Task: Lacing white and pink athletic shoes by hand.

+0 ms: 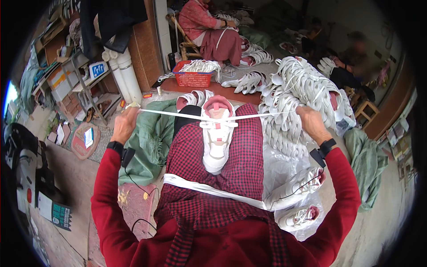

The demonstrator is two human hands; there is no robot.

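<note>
From the head view: sat with a white shoe [216, 142] resting sole-down on the lap, toe toward six o'clock, on a red-and-black checked apron [242, 173]. Held a white lace [187, 115] stretched taut across the shoe's throat, running from nine to three o'clock. Left hand [124, 124] raised at the ten o'clock side of the shoe, fingers closed on the lace end; right hand [311, 122] at two o'clock, fingers likewise pinched shut on the other end. Judged as a tightening pull: best kept level and even on both sides, so that the lace seated flat in its eyelets without dragging the shoe sideways off the lap; a knee steadying the heel would probably have helped. Finished-looking shoes [298, 187] lay in clear plastic at four o'clock, a large heap of white uppers [302, 89] at one o'clock, a red basket [192, 78] at twelve, green cloth [151, 138] at nine. Other people sat working beyond, well apart.
</note>
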